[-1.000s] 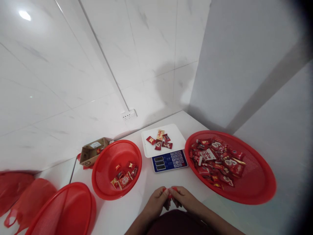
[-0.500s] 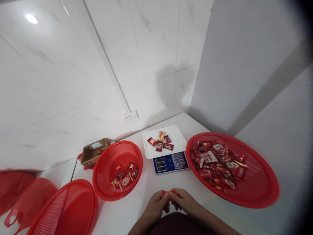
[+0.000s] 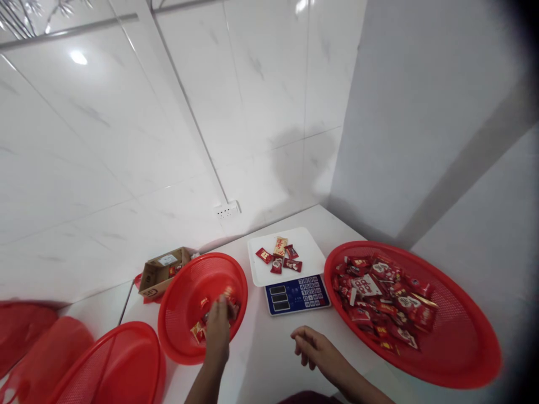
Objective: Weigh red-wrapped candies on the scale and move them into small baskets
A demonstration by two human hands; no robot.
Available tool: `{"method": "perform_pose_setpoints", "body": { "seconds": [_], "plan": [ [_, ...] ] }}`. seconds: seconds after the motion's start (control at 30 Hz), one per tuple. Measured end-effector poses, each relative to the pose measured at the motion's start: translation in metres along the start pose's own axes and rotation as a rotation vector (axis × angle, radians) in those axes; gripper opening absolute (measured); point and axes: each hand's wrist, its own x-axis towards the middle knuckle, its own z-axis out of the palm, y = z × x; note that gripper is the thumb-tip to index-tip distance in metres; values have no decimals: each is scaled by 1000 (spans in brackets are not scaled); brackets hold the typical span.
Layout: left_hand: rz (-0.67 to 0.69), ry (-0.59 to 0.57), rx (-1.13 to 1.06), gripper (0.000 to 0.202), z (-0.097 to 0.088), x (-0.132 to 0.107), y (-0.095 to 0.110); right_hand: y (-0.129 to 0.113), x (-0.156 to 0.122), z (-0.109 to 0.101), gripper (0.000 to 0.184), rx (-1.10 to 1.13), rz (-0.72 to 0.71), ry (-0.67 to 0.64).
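Observation:
My left hand (image 3: 218,328) reaches over the near wall of the middle red plastic basket (image 3: 179,292), its fingers stretched out and slightly smeared by motion. Below and around it are several wrapped candies (image 3: 197,331), some hidden by the hand. Close to my fingertips is a blurred red-and-gold wrapped candy (image 3: 228,292); I see no grip on it. My right hand (image 3: 314,348) hovers above the white table in front of the scale, fingers loosely bent and apart, nothing visible in them. On the digital scale's white tray (image 3: 261,275) lie several wrapped candies (image 3: 292,264).
A large red basket (image 3: 467,336) heaped with wrapped candies stands at the right. The scale's blue keypad panel (image 3: 297,295) faces me. At the left are another red basket (image 3: 130,359), a small cardboard box (image 3: 155,278) and red plastic bags (image 3: 54,348). Walls rise behind and right.
My hands were together at a small red item and have parted. The left moved left and forward over the middle basket; the right stayed near. The red item no longer shows between them.

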Motion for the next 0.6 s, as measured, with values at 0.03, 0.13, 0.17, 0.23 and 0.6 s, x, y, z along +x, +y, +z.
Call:
{"method": "perform_pose_setpoints", "body": {
  "seconds": [0.03, 0.13, 0.17, 0.23, 0.6],
  "plan": [
    [-11, -180, 107, 38, 6, -8, -2, -1, 1, 0, 46, 11, -1, 3],
    [-66, -688, 218, 38, 30, -41, -21, -7, 0, -1, 46, 20, -36, 1],
    [-96, -763, 210, 37, 38, -51, -30, -9, -1, -1, 43, 9, -45, -5],
    [-152, -818, 199, 40, 49, -64, -49, -10, -3, -3, 35, -21, -42, -13],
    [-419, -645, 98, 49, 42, -61, -80, -6, 56, -30, 23, 239, 66, 266]
  ]
}}
